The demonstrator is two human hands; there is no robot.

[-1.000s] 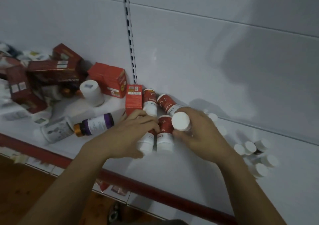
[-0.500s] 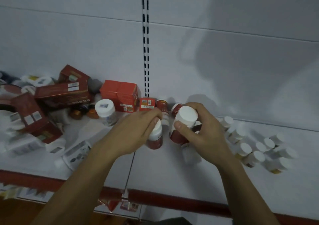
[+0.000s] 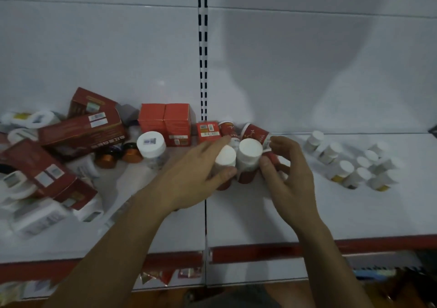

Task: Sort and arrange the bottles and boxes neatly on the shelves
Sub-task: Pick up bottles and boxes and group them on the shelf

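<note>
Two red bottles with white caps stand upright side by side at mid shelf: the left red bottle (image 3: 225,158) and the right red bottle (image 3: 248,156). My left hand (image 3: 198,175) grips the left one, thumb on its front and fingers behind its cap. My right hand (image 3: 289,175) hovers just right of the right bottle with loosely curled fingers, its thumb near the bottle's side. Another red bottle (image 3: 272,158) lies partly hidden under that hand. Two more red bottles (image 3: 255,131) lie at the back wall beside a small red box (image 3: 208,130).
A jumble of dark red boxes (image 3: 80,130), orange-red boxes (image 3: 165,121), a white-capped jar (image 3: 151,144) and amber bottles (image 3: 106,157) fills the shelf's left. Several small white bottles (image 3: 347,168) stand at the right. The shelf's red front edge (image 3: 260,251) runs below my arms.
Both red bottles now stand next to each other on the shelf. My right hand has let go of its bottle and opened beside it; the left hand still holds its own.
</note>
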